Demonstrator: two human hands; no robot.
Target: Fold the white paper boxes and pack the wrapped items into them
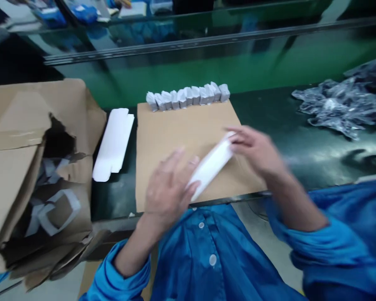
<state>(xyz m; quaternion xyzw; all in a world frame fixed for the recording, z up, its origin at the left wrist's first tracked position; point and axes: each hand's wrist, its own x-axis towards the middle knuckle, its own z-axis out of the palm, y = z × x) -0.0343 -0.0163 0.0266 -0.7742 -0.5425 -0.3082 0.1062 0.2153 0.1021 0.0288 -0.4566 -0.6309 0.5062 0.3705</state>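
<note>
Between my two hands is a long white carton (211, 167), tilted over a flat cardboard sheet (169, 138). My left hand (169, 186) grips its near end between thumb and fingers. At the far end, my right hand (253, 148) has its fingers closed on the carton; they are smeared by motion. Left of the sheet lies a flat white folded carton blank (113, 144). Along the sheet's far edge stands a row of several small grey-white wrapped pieces (189, 97).
On the left, a large torn cardboard box (69, 167) holds loose white strips. Crumpled clear plastic bags (335, 104) lie on the right of the dark green bench (269, 108). Behind runs a metal rail (175, 45), with blue bins (84, 13) beyond it.
</note>
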